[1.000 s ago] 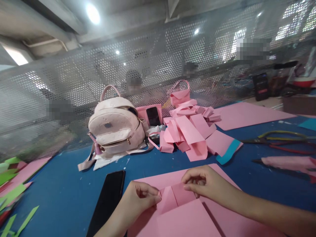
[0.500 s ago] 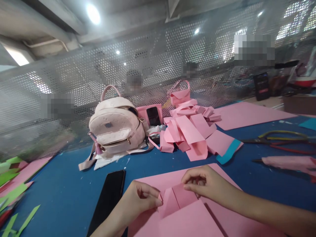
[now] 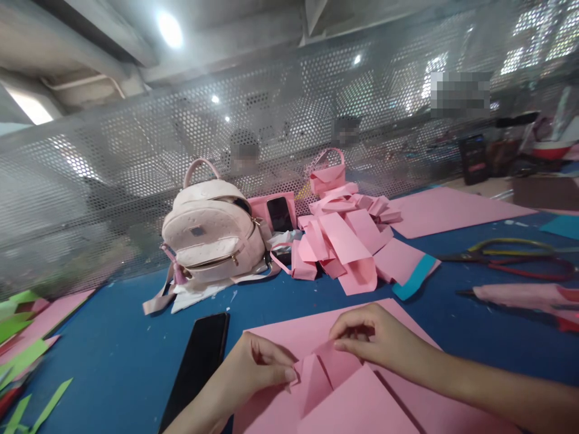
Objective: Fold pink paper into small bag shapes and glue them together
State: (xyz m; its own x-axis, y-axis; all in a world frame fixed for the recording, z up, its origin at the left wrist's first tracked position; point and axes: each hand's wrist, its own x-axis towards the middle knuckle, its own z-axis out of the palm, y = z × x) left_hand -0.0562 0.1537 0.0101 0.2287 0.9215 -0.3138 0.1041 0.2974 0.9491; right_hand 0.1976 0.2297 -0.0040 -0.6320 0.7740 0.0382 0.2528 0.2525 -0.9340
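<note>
Between my hands is a folded piece of pink paper (image 3: 312,381), with a raised triangular fold on its left part. My left hand (image 3: 260,369) pinches its left edge between thumb and fingers. With thumb and forefinger, my right hand (image 3: 366,333) grips its upper right edge. Another pink sheet (image 3: 362,410) lies close in front, overlapping the lower part of the folded piece. Beneath everything is a large pink sheet (image 3: 275,340) on the blue table (image 3: 122,343).
Left of my hands lies a black phone (image 3: 199,361). Behind are a pale backpack (image 3: 212,229) and a heap of cut pink paper (image 3: 353,241). To the right are scissors (image 3: 511,253) and a pink-handled glue gun (image 3: 520,295). Green paper strips (image 3: 52,404) lie far left.
The folded paper's triangular flap stands up more, and its upper edge has shifted slightly. Both hands keep their pinch in nearly the same place. The view has turned slightly.
</note>
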